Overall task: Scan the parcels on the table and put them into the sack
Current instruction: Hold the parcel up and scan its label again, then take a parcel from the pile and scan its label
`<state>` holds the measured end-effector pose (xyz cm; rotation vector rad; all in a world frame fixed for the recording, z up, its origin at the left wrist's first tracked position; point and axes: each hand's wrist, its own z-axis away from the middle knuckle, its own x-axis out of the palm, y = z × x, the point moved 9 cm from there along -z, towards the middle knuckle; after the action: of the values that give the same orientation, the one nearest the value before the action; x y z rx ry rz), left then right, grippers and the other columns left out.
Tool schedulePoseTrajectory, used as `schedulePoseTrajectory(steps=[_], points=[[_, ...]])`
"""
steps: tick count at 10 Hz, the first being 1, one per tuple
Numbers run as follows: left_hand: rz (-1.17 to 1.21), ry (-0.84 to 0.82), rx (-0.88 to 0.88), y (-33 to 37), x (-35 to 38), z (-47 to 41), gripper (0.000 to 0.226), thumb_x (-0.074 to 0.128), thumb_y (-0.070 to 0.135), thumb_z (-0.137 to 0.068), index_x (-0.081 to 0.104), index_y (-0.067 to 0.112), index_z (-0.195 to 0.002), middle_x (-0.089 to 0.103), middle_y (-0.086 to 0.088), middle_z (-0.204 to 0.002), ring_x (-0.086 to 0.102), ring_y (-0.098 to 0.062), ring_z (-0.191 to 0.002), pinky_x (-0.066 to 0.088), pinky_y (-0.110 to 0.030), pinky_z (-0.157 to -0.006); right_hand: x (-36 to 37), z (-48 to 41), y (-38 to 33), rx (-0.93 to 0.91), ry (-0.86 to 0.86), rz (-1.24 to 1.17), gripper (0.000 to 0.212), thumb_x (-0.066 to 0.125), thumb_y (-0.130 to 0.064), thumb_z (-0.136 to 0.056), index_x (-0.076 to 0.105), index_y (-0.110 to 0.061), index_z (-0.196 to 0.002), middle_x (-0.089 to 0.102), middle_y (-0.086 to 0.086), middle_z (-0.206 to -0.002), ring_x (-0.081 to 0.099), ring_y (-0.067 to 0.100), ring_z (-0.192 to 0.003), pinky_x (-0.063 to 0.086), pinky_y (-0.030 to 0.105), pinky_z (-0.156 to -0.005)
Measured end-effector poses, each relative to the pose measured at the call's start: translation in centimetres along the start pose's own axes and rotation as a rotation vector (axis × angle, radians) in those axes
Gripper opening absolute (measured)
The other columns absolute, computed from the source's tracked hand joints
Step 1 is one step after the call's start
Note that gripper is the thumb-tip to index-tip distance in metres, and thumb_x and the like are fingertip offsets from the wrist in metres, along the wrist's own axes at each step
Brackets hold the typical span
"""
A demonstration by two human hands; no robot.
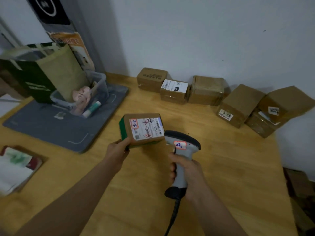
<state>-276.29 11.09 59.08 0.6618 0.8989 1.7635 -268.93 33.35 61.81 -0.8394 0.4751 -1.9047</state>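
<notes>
Head view: the left hand [117,150] grips the labelled parcel [143,130] by its near-left corner, over the middle of the wooden table [230,167]. At the parcel's 4 o'clock, the right hand [187,171] wraps the handle of the barcode scanner [183,143]. More cardboard boxes [206,90] line the wall toward 1 o'clock.

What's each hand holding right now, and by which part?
Left hand grips the labelled parcel by its near-left corner. Right hand grips the barcode scanner by its handle.

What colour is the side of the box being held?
Green, on the brown cardboard parcel gripped by the left hand; head view.
</notes>
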Motion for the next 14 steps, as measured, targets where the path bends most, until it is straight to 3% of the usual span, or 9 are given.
schedulePoseTrajectory(steps=[2,3,5,8,10,14], points=[[-0.076,-0.026,0.194,-0.3,-4.2,3.7,0.038,0.078,0.01,-0.072,0.066,0.011,-0.108,0.071,-0.002,-0.105,0.062,-0.017,-0.105,0.047,-0.029,-0.091,4.5,4.8,3.5,0.096,-0.099,-0.249,0.013,0.069,-0.016,-0.081,0.059,-0.011,-0.074,0.053,0.003,-0.052,0.047,0.011,-0.037,0.04,0.019,-0.036],[-0.117,-0.006,0.264,0.0,-6.0,5.2,0.046,0.08,0.009,-0.069,0.064,0.01,-0.112,0.07,-0.002,-0.106,0.063,-0.016,-0.103,0.048,-0.026,-0.085,6.1,7.0,3.9,0.086,-0.134,-0.348,0.015,0.066,-0.015,-0.084,0.056,-0.013,-0.073,0.051,0.001,-0.049,0.046,0.01,-0.035,0.04,0.018,-0.036],[-0.112,-0.012,0.342,0.2,-8.1,7.6,0.052,0.081,0.008,-0.068,0.061,0.009,-0.115,0.068,-0.004,-0.109,0.064,-0.016,-0.103,0.048,-0.026,-0.082,7.9,10.1,4.7,0.071,-0.152,-0.359,0.022,0.063,-0.016,-0.088,0.053,-0.014,-0.068,0.048,-0.001,-0.045,0.044,0.009,-0.033,0.038,0.015,-0.037],[-0.084,-0.014,0.393,0.7,-10.8,9.2,0.053,0.083,0.008,-0.064,0.062,0.01,-0.113,0.069,-0.004,-0.109,0.064,-0.018,-0.106,0.047,-0.037,-0.097,9.7,12.7,5.2,0.01,-0.15,-0.372,0.024,0.066,-0.019,-0.087,0.053,-0.015,-0.068,0.048,-0.002,-0.046,0.043,0.009,-0.034,0.037,0.015,-0.037],[-0.059,0.001,0.429,1.2,-12.0,9.9,0.04,0.079,0.002,-0.068,0.062,0.016,-0.101,0.068,-0.003,-0.105,0.063,-0.017,-0.103,0.045,-0.035,-0.095,10.6,13.4,5.7,0.003,-0.155,-0.374,0.021,0.067,-0.02,-0.087,0.054,-0.015,-0.07,0.048,-0.002,-0.047,0.043,0.008,-0.035,0.038,0.015,-0.037],[-0.037,0.038,0.423,1.1,-14.4,9.0,0.059,0.082,0.007,-0.065,0.058,0.008,-0.119,0.067,-0.004,-0.11,0.062,-0.015,-0.104,0.046,-0.033,-0.094,12.3,13.8,6.6,-0.004,-0.158,-0.341,0.023,0.068,-0.021,-0.086,0.054,-0.014,-0.069,0.049,-0.002,-0.048,0.044,0.009,-0.035,0.039,0.016,-0.038]])
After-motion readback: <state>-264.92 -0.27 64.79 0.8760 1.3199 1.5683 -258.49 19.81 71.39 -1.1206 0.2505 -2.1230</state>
